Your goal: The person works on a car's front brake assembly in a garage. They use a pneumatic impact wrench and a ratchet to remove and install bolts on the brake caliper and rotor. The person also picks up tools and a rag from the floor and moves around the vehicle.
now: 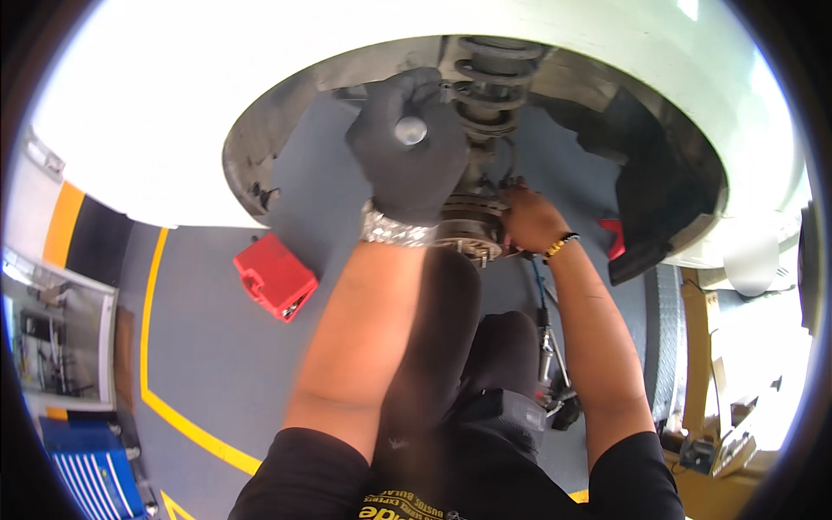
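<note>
My left hand (pixel 403 147), in a dark glove with a silver band at the wrist, is raised before the coil spring (pixel 494 69), closed on a silver tool (pixel 411 130) whose round end shows; the rest is hidden. My bare right hand (pixel 530 221), with a beaded bracelet, is at the right side of the brake disc (pixel 464 225), below the spring and strut. Its fingers curl behind the hub parts; what they touch or hold is hard to make out.
The white car's wheel arch (pixel 260 139) frames the work. An open red case (pixel 273 273) lies on the grey floor (pixel 199 329), left. A blue tool chest (pixel 91 468) is at lower left. A jack handle (pixel 546 347) lies beside my knees. Cardboard (pixel 698 347) stands at right.
</note>
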Demonstrator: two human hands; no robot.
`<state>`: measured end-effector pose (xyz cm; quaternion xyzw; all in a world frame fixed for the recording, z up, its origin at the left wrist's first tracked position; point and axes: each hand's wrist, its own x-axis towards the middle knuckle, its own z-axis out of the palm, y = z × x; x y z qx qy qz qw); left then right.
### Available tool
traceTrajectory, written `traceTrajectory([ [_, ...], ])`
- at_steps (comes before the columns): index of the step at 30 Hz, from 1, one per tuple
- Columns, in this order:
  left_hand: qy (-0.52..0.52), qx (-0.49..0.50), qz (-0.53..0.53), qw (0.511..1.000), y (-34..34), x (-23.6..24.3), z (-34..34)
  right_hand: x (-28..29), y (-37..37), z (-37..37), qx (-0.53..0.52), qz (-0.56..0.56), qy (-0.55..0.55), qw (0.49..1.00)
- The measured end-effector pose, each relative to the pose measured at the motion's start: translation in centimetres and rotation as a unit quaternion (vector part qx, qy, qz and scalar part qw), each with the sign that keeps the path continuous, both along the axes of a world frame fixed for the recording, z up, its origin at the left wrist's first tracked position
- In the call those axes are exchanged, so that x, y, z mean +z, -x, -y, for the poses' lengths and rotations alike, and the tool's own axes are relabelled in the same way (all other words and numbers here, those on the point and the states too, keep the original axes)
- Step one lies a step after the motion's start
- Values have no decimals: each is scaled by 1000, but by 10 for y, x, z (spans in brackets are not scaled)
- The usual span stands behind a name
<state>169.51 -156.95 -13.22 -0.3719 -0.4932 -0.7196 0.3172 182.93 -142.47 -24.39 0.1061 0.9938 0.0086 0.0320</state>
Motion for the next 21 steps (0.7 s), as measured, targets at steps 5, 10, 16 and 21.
traceTrajectory([
  [5,69,62,15,996,6,10,-12,4,1,6,-146,-70,179,970],
  [10,214,196,-62,955,54,35,-55,4,-3,0,-52,-10,92,994],
  [16,269,187,-15,945,85,49,-84,17,-4,13,-83,-28,68,994],
  [21,266,193,1,945,97,50,-101,14,0,9,-60,-2,62,996],
])
